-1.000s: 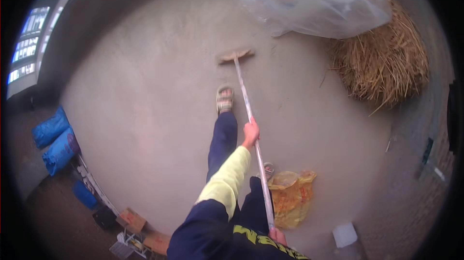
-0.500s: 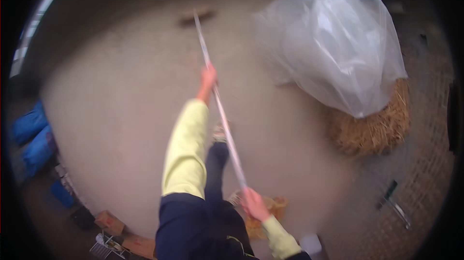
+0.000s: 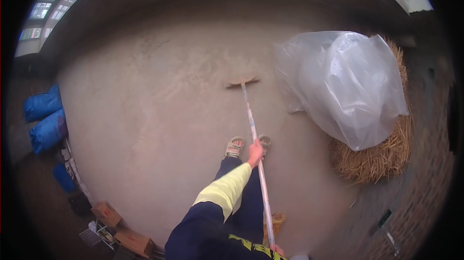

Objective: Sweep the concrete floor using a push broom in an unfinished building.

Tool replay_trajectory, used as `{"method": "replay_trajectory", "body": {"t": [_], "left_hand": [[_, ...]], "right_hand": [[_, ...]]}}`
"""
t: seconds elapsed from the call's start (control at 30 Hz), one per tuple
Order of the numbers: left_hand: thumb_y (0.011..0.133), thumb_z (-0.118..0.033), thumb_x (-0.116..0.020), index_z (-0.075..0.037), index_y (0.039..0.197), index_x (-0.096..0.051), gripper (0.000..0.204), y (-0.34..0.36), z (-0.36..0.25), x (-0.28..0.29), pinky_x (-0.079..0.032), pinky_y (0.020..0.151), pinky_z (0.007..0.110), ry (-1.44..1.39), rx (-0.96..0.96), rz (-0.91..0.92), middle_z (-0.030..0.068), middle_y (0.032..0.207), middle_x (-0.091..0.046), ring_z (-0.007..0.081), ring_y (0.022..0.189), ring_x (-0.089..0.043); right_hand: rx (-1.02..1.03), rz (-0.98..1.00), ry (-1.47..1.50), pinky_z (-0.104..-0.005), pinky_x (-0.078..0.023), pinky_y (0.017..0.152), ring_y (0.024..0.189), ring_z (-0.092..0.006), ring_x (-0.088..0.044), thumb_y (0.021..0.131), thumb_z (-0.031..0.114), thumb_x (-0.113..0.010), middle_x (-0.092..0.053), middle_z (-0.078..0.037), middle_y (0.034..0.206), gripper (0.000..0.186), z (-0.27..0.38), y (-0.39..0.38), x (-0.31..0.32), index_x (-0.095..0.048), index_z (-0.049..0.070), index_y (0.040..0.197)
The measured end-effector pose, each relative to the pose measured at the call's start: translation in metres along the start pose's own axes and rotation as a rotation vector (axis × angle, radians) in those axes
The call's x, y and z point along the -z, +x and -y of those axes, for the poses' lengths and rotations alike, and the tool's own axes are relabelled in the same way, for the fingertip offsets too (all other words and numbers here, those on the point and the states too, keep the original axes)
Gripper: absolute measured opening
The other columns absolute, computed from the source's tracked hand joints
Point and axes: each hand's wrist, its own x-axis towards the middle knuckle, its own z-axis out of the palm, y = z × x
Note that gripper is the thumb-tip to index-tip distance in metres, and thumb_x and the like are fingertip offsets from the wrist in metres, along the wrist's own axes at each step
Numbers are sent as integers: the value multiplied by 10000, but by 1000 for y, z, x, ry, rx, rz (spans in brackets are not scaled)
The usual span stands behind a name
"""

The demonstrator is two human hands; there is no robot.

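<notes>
A long-handled tool [image 3: 252, 123], its pale pink-and-white pole ending in a wide, flat, slightly curved tan head [image 3: 243, 81], slants across the concrete floor in front of me. Whether the head is a broom or a rake I cannot make out. My left hand [image 3: 255, 153] is closed around the middle of the pole, above my sandalled feet. At the lower edge my right hand [image 3: 276, 249] grips the pole near its rear end, mostly covered by my dark jacket. The tool's head appears to rest on the floor.
To the right, a straw heap [image 3: 372, 163] lies under a clear plastic sheet [image 3: 348, 86]. Blue sacks [image 3: 48, 129] line the left wall, with cardboard boxes [image 3: 133, 241] at lower left. Close to my feet is something yellow [image 3: 276, 222]. A green-handled item [image 3: 385, 218] lies at lower right.
The tool has been drawn back toward me, its head now much nearer my feet. Both hands moved closer to my body, still around the pole. My feet show side by side.
</notes>
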Motion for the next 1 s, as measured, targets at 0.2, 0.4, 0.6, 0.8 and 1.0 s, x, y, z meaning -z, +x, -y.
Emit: {"method": "replay_trajectory", "body": {"t": [0.2,0.4,0.6,0.8,1.0], "left_hand": [[868,-409,-315,49,746,-534,522,207,-112,41,-435,456,367,226,-475,-524,132,557,-530,258,539,-579],[867,-421,-307,5,557,-477,554,153,-260,10,-416,401,349,177,-472,-235,88,424,-442,221,375,-487],[883,-430,-264,-79,588,-380,473,2,-118,93,-316,342,288,-494,-349,42,22,419,-360,156,336,-358],[823,-463,-419,-41,803,-410,422,-135,-4,210,-416,387,303,-993,14,-174,62,572,-449,166,402,-436],[800,-337,-501,-46,933,-394,337,-238,80,339,-469,419,354,-1160,-69,-403,90,636,-505,195,462,-511]], "right_hand": [[278,73,-102,-233,-262,289,314,-75,-325,900,318,-309,-340,21,424,344,68,120,-27,-376,93,649],[306,179,26,-206,-300,304,349,-57,-343,885,362,-353,-374,26,509,287,149,113,-45,-377,108,755],[299,74,-389,-292,-371,406,431,-158,-464,854,382,-417,-464,-73,520,358,37,-22,16,-472,44,750],[525,60,-983,-423,-418,630,730,-400,-552,821,420,-449,-545,-256,677,449,28,-102,61,-536,-16,763],[766,362,-1506,-400,-397,550,597,-364,-530,821,403,-457,-521,-235,627,463,128,-125,-35,-504,-39,693]]}}
